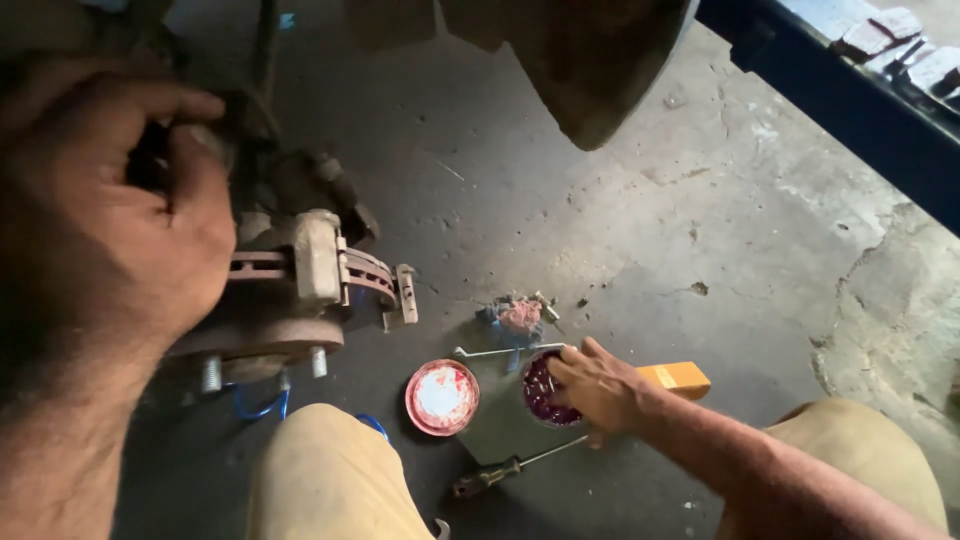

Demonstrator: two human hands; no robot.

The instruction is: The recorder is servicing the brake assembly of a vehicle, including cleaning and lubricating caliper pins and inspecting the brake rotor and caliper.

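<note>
The left hand point(110, 230) is clenched on the upper part of the brake assembly point(300, 290) at the concrete floor's point(700, 220) left edge. The red lid point(442, 397) lies beside the grease tub point(540, 392), where the right hand point(600, 385) dips loosely curled fingers; a screwdriver point(510, 468) lies nearer the knees.

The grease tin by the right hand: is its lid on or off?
Off. The tin stands open, dark red grease showing, right hand reaching into it; its round lid lies beside it on the floor.
</note>
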